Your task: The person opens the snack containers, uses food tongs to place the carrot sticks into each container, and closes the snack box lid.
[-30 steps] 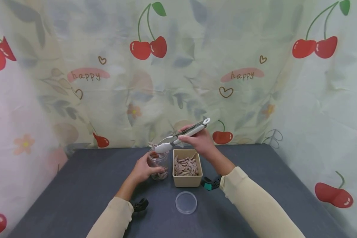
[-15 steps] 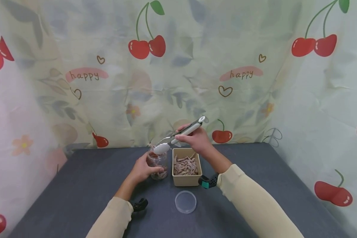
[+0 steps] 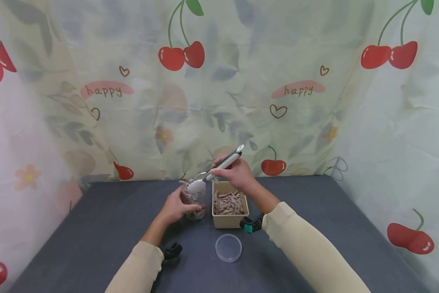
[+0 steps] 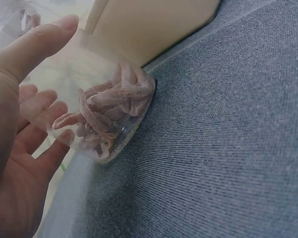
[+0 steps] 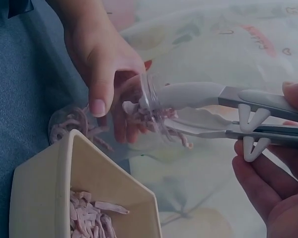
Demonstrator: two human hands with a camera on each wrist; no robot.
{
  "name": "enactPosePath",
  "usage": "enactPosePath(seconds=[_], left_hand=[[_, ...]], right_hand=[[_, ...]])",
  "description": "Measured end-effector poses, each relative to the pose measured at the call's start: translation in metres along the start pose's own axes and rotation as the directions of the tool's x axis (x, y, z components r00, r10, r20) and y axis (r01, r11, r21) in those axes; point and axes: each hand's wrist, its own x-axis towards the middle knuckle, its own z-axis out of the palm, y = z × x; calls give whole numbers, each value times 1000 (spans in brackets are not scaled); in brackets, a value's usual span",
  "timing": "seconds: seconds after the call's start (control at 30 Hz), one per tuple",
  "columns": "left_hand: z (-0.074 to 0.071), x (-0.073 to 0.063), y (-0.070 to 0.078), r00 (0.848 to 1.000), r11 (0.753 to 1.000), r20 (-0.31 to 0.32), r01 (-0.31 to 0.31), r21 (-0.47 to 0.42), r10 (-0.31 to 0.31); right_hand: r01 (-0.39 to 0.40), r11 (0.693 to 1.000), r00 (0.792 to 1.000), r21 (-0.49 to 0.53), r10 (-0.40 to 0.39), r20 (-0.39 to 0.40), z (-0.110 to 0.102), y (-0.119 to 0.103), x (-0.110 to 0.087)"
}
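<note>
My left hand (image 3: 175, 208) is wrapped around the side of a clear jar (image 3: 195, 198) standing on the dark cloth. Several pale pinkish-brown dried strips (image 4: 111, 101) lie at the jar's bottom in the left wrist view. In my right hand (image 3: 237, 175) I hold white-and-grey kitchen tongs (image 3: 224, 162), slanting down to the left. Their white heads (image 5: 193, 94) are at the jar's mouth, partly inside it. Between them is a clump of strips, with one strip end (image 5: 188, 145) poking out past the rim.
A beige rectangular box (image 3: 230, 222) with many more strips (image 3: 228, 204) stands just right of the jar. In front of it a round translucent lid (image 3: 228, 248) lies flat on the dark cloth (image 3: 105, 228). Behind hangs a cherry-patterned curtain (image 3: 219, 89).
The tongs and my right hand have moved left and slightly down, bringing the heads and strips lower into the jar's mouth. My left hand keeps its hold on the jar.
</note>
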Motion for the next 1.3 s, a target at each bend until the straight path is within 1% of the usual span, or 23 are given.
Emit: enactPosePath(seconds=[0.1,0.27,0.33,0.47,0.67,0.8,1.03,1.3], left_hand=[[0,1,1,1000,1000,10,0,-1,0],[-1,1,3,1000,1000,12,18,18,-19],[-1,0,4,1000,1000,10,15,8,-15],[-2,1,3,1000,1000,6,6,-6,-6],[0,1,2,999,999,12,33,5,-34],[0,1,2,999,1000,15,31,-7,-31],[-1,0,4,1000,1000,14,10,-9,-9],[-1,0,2,1000,1000,26,-6,-28,6]], right_hand=[[-22,1000,1000,-11,22,-2,3,-1,0],[-27,999,1000,-19,27,-12,7,26,14],[-26,999,1000,-20,26,-14,8,36,19],[-40,999,999,-4,40,-9,9,33,20],[-64,998,998,30,64,1,7,32,18],[-51,998,999,38,51,-2,5,29,19],[-13,999,999,38,14,-31,-3,26,21],[0,993,997,115,8,-71,-6,24,17]])
